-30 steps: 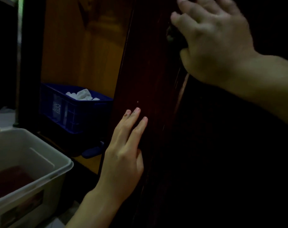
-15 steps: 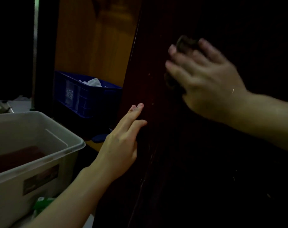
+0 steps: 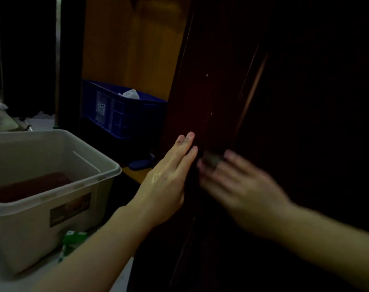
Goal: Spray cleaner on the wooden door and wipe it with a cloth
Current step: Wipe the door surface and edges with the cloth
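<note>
The dark reddish wooden door [image 3: 211, 85] fills the middle and right of the head view, standing ajar with its edge toward me. My left hand [image 3: 169, 175] lies flat against the door's edge, fingers straight. My right hand [image 3: 240, 186], blurred by motion, presses a small dark cloth [image 3: 212, 160] against the door face just right of the left hand's fingertips. Most of the cloth is hidden under the fingers. No spray bottle is visible.
A white plastic bin [image 3: 108, 165] with a dark red item inside stands at the lower left. Behind it a blue crate [image 3: 120, 114] holding a white rag sits inside an orange wooden cabinet. A green packet [image 3: 74, 237] lies beside the bin.
My right hand has swept the cloth down the door from head height to beside my left hand. The view has shifted, and my left hand stays flat on the door's edge.
</note>
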The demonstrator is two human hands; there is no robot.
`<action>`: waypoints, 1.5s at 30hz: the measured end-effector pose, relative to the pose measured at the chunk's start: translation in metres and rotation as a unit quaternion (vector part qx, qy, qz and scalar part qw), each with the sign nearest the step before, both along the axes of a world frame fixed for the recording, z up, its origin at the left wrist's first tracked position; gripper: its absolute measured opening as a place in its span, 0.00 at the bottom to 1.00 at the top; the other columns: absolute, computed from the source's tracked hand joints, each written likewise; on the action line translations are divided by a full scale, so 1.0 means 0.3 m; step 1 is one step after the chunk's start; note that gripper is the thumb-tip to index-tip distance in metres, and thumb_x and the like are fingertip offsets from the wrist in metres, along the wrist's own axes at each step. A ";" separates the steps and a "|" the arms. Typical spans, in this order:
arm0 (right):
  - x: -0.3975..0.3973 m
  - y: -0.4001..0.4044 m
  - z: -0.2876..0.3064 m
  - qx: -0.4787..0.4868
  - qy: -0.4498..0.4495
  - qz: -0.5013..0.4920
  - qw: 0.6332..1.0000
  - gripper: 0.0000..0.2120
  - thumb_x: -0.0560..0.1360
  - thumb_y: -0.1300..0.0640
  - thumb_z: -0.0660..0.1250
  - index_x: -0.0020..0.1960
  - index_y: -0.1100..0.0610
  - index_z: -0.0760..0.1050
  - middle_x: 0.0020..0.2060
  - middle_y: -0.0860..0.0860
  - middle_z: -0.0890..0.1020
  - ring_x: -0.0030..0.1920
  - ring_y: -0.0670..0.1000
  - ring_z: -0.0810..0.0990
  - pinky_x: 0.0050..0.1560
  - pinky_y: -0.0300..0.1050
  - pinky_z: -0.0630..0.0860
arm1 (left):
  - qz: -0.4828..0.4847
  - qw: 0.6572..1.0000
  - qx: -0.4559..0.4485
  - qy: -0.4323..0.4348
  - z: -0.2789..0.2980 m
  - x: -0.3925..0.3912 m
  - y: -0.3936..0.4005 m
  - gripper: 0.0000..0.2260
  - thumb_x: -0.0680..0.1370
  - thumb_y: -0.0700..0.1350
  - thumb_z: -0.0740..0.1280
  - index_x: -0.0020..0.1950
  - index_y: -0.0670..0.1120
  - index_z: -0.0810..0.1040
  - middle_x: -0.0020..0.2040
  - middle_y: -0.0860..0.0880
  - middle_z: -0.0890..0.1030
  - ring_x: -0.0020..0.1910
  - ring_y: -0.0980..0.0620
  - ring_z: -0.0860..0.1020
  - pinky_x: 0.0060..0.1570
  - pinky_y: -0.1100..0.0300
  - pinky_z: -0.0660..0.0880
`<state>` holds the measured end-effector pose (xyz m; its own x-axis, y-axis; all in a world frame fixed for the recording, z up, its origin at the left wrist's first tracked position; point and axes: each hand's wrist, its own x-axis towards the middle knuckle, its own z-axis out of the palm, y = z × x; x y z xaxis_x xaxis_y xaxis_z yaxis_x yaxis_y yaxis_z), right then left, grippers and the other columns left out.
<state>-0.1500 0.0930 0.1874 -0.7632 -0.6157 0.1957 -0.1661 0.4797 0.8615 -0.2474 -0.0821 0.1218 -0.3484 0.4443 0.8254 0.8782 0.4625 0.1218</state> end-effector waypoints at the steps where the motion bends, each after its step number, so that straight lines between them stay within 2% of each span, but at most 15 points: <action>1: -0.012 -0.004 0.082 -0.038 0.066 0.004 0.997 0.26 0.72 0.54 0.60 0.70 0.59 0.70 0.71 0.60 0.68 0.69 0.61 0.70 0.73 0.61 0.53 | 0.002 1.000 0.006 0.000 -0.008 -0.001 0.007 0.33 0.71 0.32 0.60 0.76 0.39 0.57 0.79 0.42 0.51 0.78 0.48 0.49 0.74 0.51 0.56; 4: -0.039 -0.019 0.275 -0.103 0.191 -0.011 0.976 0.24 0.78 0.55 0.52 0.73 0.59 0.64 0.74 0.59 0.63 0.73 0.60 0.62 0.75 0.60 0.51 | 0.005 1.000 0.031 0.003 -0.031 -0.005 0.036 0.31 0.71 0.30 0.60 0.75 0.36 0.58 0.78 0.40 0.53 0.78 0.46 0.50 0.74 0.48 0.58; 7: -0.056 -0.034 0.250 -0.113 0.208 -0.022 0.971 0.24 0.80 0.55 0.54 0.74 0.59 0.62 0.75 0.59 0.61 0.75 0.61 0.59 0.75 0.60 0.49 | 0.006 0.998 0.062 0.008 -0.050 -0.009 0.062 0.32 0.71 0.27 0.62 0.75 0.35 0.59 0.77 0.40 0.54 0.78 0.45 0.51 0.74 0.48 0.59; 12: 0.001 -0.002 -0.117 0.007 -0.006 -0.027 1.000 0.27 0.73 0.52 0.60 0.71 0.61 0.68 0.72 0.61 0.66 0.71 0.63 0.65 0.74 0.61 0.49 | 0.013 0.999 0.049 0.012 -0.076 -0.016 0.065 0.29 0.75 0.33 0.62 0.75 0.35 0.58 0.77 0.38 0.54 0.77 0.43 0.52 0.74 0.49 0.57; 16: 0.024 0.021 -0.163 0.010 -0.068 -0.023 0.997 0.27 0.74 0.53 0.58 0.71 0.61 0.67 0.72 0.61 0.65 0.72 0.61 0.65 0.73 0.61 0.50 | 0.026 0.999 0.022 0.017 -0.100 -0.009 0.048 0.29 0.76 0.36 0.61 0.76 0.36 0.56 0.77 0.38 0.53 0.77 0.43 0.51 0.74 0.47 0.58; 19: 0.015 0.013 -0.020 -0.058 0.063 0.001 0.996 0.24 0.76 0.56 0.52 0.71 0.60 0.67 0.72 0.61 0.65 0.70 0.61 0.68 0.74 0.59 0.53 | 0.025 0.999 0.026 0.018 -0.103 -0.003 0.044 0.29 0.75 0.34 0.57 0.76 0.36 0.56 0.78 0.39 0.52 0.78 0.43 0.50 0.74 0.47 0.57; 21: 0.003 0.013 0.096 -0.123 0.168 -0.013 0.978 0.26 0.78 0.56 0.51 0.74 0.61 0.62 0.74 0.61 0.61 0.72 0.62 0.64 0.74 0.58 0.53 | 0.032 0.999 0.035 0.018 -0.103 -0.004 0.050 0.30 0.74 0.31 0.59 0.76 0.36 0.56 0.78 0.39 0.52 0.78 0.43 0.50 0.74 0.47 0.57; 24: -0.005 -0.001 0.118 -0.171 0.214 -0.026 0.961 0.26 0.79 0.56 0.51 0.75 0.62 0.58 0.75 0.61 0.57 0.74 0.62 0.59 0.75 0.58 0.50 | 0.035 0.998 0.044 0.011 -0.108 -0.001 0.064 0.32 0.73 0.29 0.61 0.76 0.35 0.56 0.77 0.39 0.52 0.78 0.43 0.50 0.75 0.49 0.55; 28: 0.051 0.038 -0.208 -0.045 0.017 -0.037 0.998 0.26 0.76 0.57 0.50 0.72 0.62 0.66 0.72 0.62 0.65 0.71 0.62 0.66 0.75 0.59 0.49 | 0.034 0.999 0.018 0.007 -0.100 0.001 0.057 0.28 0.76 0.38 0.54 0.77 0.37 0.54 0.78 0.39 0.50 0.78 0.44 0.48 0.75 0.52 0.51; 32: 0.105 0.090 -0.376 0.005 -0.131 -0.078 0.988 0.28 0.75 0.56 0.47 0.71 0.65 0.66 0.72 0.62 0.64 0.72 0.61 0.65 0.74 0.59 0.44 | 0.028 1.000 -0.008 0.001 -0.080 0.001 0.025 0.29 0.75 0.37 0.54 0.77 0.38 0.54 0.78 0.41 0.49 0.78 0.46 0.47 0.75 0.52 0.51; 34: 0.101 0.082 -0.336 -0.033 -0.101 -0.068 0.992 0.27 0.75 0.55 0.49 0.71 0.64 0.66 0.72 0.61 0.64 0.71 0.61 0.66 0.75 0.59 0.46 | 0.027 0.999 -0.018 -0.007 -0.071 0.002 0.010 0.31 0.74 0.36 0.55 0.77 0.39 0.54 0.79 0.42 0.49 0.78 0.47 0.47 0.74 0.53 0.51; 37: 0.057 0.036 -0.160 -0.139 0.058 -0.039 0.988 0.25 0.78 0.56 0.50 0.73 0.61 0.64 0.73 0.61 0.63 0.69 0.61 0.70 0.74 0.58 0.54 | 0.027 0.999 -0.031 -0.002 -0.071 -0.001 0.005 0.34 0.72 0.34 0.59 0.77 0.39 0.53 0.79 0.41 0.48 0.78 0.46 0.46 0.75 0.51 0.53; 40: 0.007 -0.004 -0.004 -0.183 0.178 -0.023 0.967 0.25 0.80 0.55 0.50 0.75 0.62 0.58 0.75 0.61 0.58 0.73 0.63 0.62 0.75 0.57 0.51 | 0.032 0.999 -0.019 0.012 -0.094 0.005 0.018 0.33 0.72 0.33 0.60 0.77 0.38 0.54 0.78 0.39 0.49 0.78 0.43 0.48 0.74 0.47 0.58; 43: -0.004 -0.013 -0.062 -0.167 0.173 -0.031 0.970 0.25 0.80 0.55 0.47 0.76 0.61 0.57 0.76 0.61 0.55 0.75 0.62 0.58 0.76 0.58 0.48 | 0.037 0.999 -0.021 0.015 -0.138 0.011 0.026 0.32 0.73 0.33 0.59 0.77 0.37 0.55 0.78 0.39 0.51 0.78 0.42 0.49 0.74 0.47 0.58; 45: 0.019 0.002 -0.220 -0.116 0.096 -0.036 0.988 0.25 0.79 0.57 0.48 0.75 0.61 0.58 0.75 0.62 0.57 0.73 0.63 0.61 0.76 0.59 0.48 | 0.041 0.998 -0.044 0.016 -0.173 0.012 0.021 0.32 0.74 0.33 0.59 0.77 0.37 0.54 0.78 0.39 0.50 0.78 0.42 0.48 0.74 0.47 0.58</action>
